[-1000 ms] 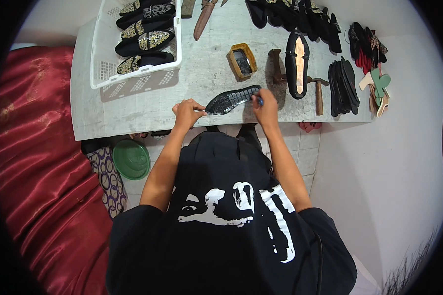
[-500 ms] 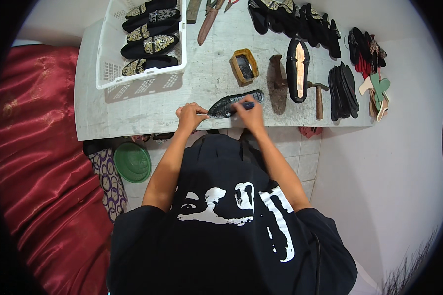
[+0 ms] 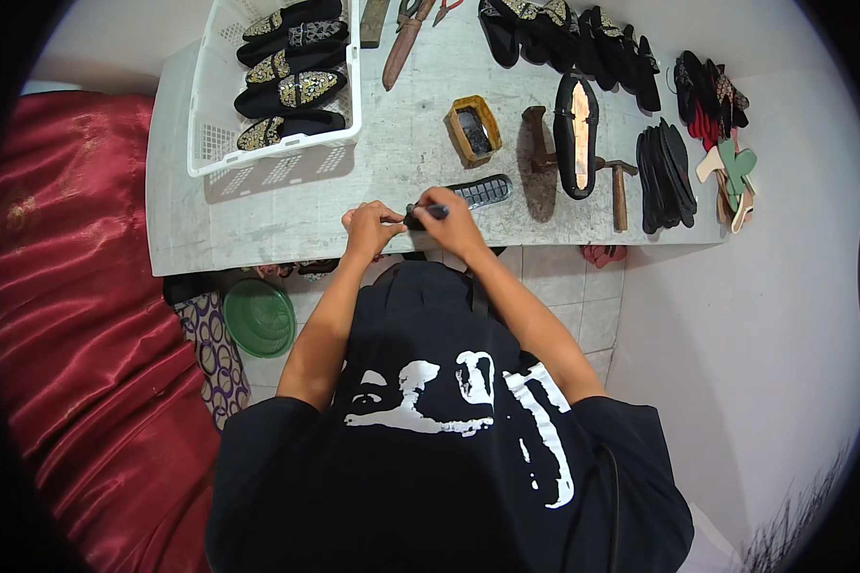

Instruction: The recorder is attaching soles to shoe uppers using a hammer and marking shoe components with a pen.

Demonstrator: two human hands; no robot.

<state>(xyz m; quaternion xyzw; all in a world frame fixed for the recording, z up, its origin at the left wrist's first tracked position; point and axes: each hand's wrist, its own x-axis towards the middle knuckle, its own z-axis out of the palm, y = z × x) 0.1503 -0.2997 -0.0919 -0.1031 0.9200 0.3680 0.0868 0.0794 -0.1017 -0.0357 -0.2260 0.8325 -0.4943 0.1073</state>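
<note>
A black shoe sole (image 3: 484,192) lies on the near part of the table, its gridded surface facing up and its left half mostly hidden by my right hand. My left hand (image 3: 369,229) pinches the sole's left tip between thumb and fingers. Closed round a short dark-handled tool (image 3: 437,211), my right hand (image 3: 454,225) is over the left half of the sole. The tool's working end is hard to make out. Just beyond the sole stands a yellowish open tub (image 3: 474,128) with dark stuff inside.
A white basket (image 3: 275,145) of decorated black shoes stands at the left. Right of the tub, an upturned shoe (image 3: 576,134) rests on an iron stand (image 3: 537,138), beside a hammer (image 3: 620,196) and stacked black soles (image 3: 666,177). More shoes (image 3: 535,33) and pliers (image 3: 446,10) lie farther back.
My right hand has moved left along the sole with the dark-handled tool, uncovering the right half. The left hand stays at the tip.
</note>
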